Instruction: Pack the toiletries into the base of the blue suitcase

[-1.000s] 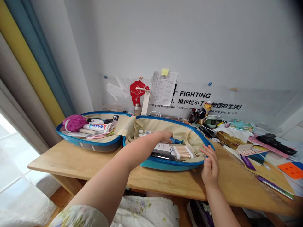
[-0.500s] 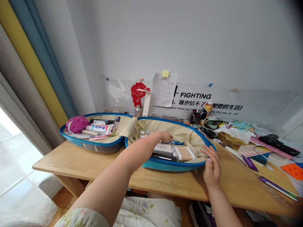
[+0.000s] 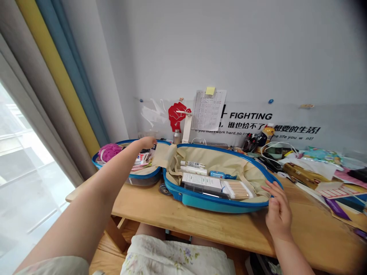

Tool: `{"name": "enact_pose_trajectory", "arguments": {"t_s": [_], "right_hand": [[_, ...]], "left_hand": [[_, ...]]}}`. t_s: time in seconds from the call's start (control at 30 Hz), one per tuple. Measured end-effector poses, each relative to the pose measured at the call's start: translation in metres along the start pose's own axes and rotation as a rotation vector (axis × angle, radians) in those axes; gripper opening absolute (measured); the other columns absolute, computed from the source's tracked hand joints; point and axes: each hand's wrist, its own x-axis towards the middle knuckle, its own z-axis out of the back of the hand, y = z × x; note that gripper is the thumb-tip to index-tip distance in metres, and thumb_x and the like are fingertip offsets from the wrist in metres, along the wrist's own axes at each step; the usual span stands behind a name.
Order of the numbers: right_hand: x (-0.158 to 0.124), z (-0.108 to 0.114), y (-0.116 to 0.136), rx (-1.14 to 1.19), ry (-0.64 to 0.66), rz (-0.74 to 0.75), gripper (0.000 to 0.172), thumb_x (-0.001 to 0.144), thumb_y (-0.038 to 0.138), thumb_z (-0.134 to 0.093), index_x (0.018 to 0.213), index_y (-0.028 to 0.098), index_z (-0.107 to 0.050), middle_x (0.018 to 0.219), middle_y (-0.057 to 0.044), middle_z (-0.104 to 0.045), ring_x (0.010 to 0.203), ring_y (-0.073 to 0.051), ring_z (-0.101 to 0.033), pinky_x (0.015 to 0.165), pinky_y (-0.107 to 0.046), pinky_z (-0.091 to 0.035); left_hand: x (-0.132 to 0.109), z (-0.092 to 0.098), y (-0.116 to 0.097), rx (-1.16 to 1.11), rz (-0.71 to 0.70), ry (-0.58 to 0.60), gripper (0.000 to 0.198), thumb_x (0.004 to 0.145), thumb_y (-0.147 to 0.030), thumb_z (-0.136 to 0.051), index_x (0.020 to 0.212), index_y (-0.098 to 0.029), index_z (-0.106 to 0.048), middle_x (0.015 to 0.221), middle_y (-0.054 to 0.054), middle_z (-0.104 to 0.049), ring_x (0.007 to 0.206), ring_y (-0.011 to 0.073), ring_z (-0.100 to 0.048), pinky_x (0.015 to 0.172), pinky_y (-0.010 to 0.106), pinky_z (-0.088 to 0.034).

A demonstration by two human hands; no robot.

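1. An open blue hard-shell suitcase lies on the bench; it looks light and stiff, easiest held by its rim.
2. The left grip reaches over the suitcase's far-left half; clenched or released, I cannot tell.
3. The right grip, released with fingers spread, sits at the suitcase's right rim.

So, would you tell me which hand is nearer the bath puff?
The left hand is just right of the pink bath puff; the right hand is far right of it, at the suitcase's rim.
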Motion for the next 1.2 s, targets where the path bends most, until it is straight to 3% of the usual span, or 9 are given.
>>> {"name": "enact_pose_trajectory", "arguments": {"t_s": [0.13,0.3,0.43,0.67,0.83,1.2], "right_hand": [[0.000,-0.001,-0.001,-0.006,-0.011,0.040,0.032,0.094,0.035,-0.037,0.098,0.019,-0.065,0.116,-0.014,-0.064,0.126,-0.030,-0.051,0.107,-0.056,-0.036],[-0.002,-0.002,-0.005,-0.002,-0.020,0.076,0.031,0.094,0.030,-0.037,0.099,0.018,-0.064,0.117,-0.014,-0.064,0.126,-0.029,-0.051,0.107,-0.057,-0.036],[-0.002,-0.001,-0.006,-0.020,-0.020,0.071,0.032,0.094,0.034,-0.037,0.097,0.018,-0.065,0.115,-0.014,-0.065,0.126,-0.030,-0.052,0.106,-0.057,-0.037],[-0.002,0.001,-0.007,-0.037,0.006,0.001,0.036,0.094,0.042,-0.035,0.097,0.020,-0.064,0.116,-0.012,-0.064,0.126,-0.028,-0.051,0.106,-0.056,-0.038],[-0.003,0.001,-0.008,-0.039,0.007,0.014,0.035,0.095,0.040,-0.034,0.099,0.020,-0.063,0.119,-0.013,-0.063,0.127,-0.028,-0.050,0.106,-0.055,-0.038],[-0.003,0.000,-0.004,-0.021,-0.006,0.030,0.034,0.095,0.037,-0.034,0.098,0.019,-0.064,0.116,-0.013,-0.064,0.127,-0.028,-0.050,0.106,-0.056,-0.037]], "left_hand": [[-0.026,-0.026,0.071,0.124,0.137,0.119,0.049,0.063,-0.016,-0.061,0.111,-0.015,-0.068,0.107,0.013,-0.072,0.099,0.0306,-0.066,0.085,0.035,-0.051],[-0.036,-0.051,0.109,0.227,0.165,0.166,0.063,0.063,-0.018,-0.065,0.125,-0.017,-0.060,0.125,0.015,-0.064,0.109,0.0302,-0.063,0.089,0.034,-0.049],[-0.029,-0.059,0.116,0.283,0.131,0.170,0.061,0.068,-0.023,-0.067,0.128,-0.023,-0.058,0.132,0.012,-0.059,0.114,0.0285,-0.060,0.092,0.034,-0.047],[-0.025,-0.061,0.115,0.360,0.095,0.146,0.051,0.068,-0.023,-0.070,0.119,-0.020,-0.063,0.121,0.012,-0.066,0.109,0.0299,-0.062,0.089,0.034,-0.048],[-0.032,-0.060,0.115,0.389,0.078,0.099,0.052,0.071,-0.029,-0.069,0.121,-0.017,-0.060,0.117,0.015,-0.068,0.106,0.0314,-0.064,0.086,0.034,-0.048],[-0.057,-0.058,0.119,0.343,0.021,-0.029,0.038,0.084,-0.032,-0.051,0.119,-0.020,-0.061,0.130,0.012,-0.060,0.119,0.0283,-0.055,0.091,0.032,-0.045]]}}
